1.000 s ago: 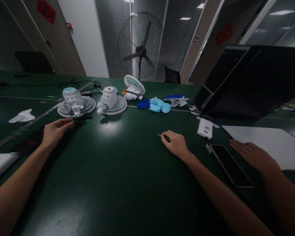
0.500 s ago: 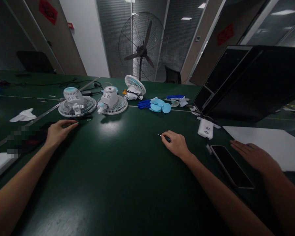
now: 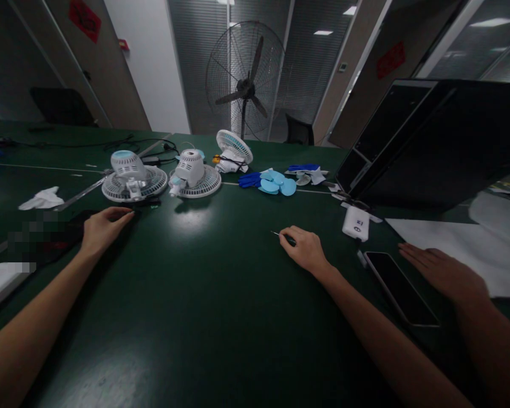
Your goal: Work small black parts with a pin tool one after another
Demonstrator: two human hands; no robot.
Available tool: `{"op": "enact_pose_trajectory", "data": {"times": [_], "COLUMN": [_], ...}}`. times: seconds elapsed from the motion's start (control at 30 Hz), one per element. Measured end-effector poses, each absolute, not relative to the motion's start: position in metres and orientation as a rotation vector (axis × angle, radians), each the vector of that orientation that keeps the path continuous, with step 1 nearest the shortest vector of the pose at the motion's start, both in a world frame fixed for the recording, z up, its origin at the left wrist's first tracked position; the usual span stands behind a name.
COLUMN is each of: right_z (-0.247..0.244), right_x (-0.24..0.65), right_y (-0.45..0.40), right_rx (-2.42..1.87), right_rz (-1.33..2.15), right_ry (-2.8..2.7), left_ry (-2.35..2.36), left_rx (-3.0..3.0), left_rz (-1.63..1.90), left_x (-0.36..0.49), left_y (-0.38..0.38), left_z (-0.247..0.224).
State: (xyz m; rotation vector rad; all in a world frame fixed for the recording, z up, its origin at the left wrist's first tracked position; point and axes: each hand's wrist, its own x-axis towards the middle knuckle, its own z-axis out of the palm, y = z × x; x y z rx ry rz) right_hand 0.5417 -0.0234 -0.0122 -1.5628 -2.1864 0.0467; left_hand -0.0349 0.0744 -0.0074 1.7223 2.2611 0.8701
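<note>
My left hand (image 3: 101, 229) rests on the green table with thumb and fingertips pinched together, just in front of the leftmost small white fan (image 3: 130, 173). Whatever lies between those fingertips is too small to make out. A tiny green piece (image 3: 154, 207) lies by the fan's near edge, beside a dark flat part. In my right hand (image 3: 304, 247) is a small screwdriver (image 3: 275, 233), its thin metal shaft pointing left and its dark handle mostly covered by my fingers. A second white fan (image 3: 191, 170) stands face down beyond, between my hands.
Farther back are a tilted third fan (image 3: 233, 150), light-blue fan blades (image 3: 276, 182) and blue gloves (image 3: 249, 180). On the right lie a white device (image 3: 356, 222), a phone (image 3: 402, 289) and another person's hand (image 3: 446, 272) by white paper (image 3: 433, 229). A large black panel (image 3: 442, 141) rises behind.
My left fingertips have drawn closer together, and the green bit at them no longer shows. At the right, part of the white paper has lifted. My right hand stays in place.
</note>
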Motion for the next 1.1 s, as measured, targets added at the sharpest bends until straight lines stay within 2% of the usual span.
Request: {"op": "enact_pose_trajectory", "data": {"times": [0.47,1.1], "right_z": [-0.0138,-0.0148], "right_x": [0.5427,0.5426], "right_y": [-0.0228,-0.0221], "right_rx": [-1.573,-1.567], "right_rz": [0.062,0.048], "right_ry": [-2.201,-2.197], "left_ry": [2.313,2.346], "left_rx": [1.698,1.63], "left_rz": [0.936,0.812], "left_x": [-0.028,-0.0306], "left_y": [0.0695,0.073], "left_z": [-0.002,0.0002]}}
